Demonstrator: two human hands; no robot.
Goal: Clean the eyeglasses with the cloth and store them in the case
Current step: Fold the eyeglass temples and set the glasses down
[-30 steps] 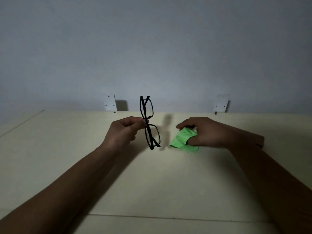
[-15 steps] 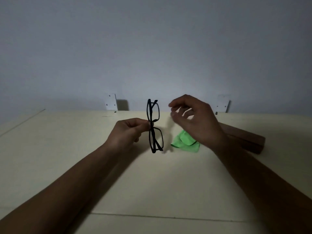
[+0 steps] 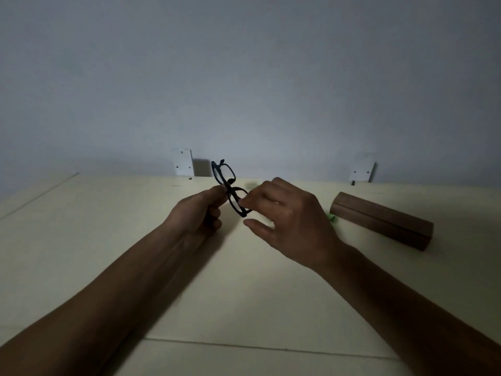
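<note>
Eyeglasses (image 3: pixel 230 187) pinched by fingers of left hand (image 3: pixel 198 213); right hand (image 3: pixel 287 213) fingers loose, touching lower rim.

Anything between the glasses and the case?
The left hand pinches the black-framed eyeglasses; the right hand, touching their lower rim, sits between them and the long brown wooden case. A sliver of green cloth shows at the case's left end. The case looks shut.

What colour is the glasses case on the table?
Dark brown; the case shows best in the head view.

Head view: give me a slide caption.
Left hand pinches black eyeglasses, right hand touches the lower rim; brown case lies nearby.
</note>
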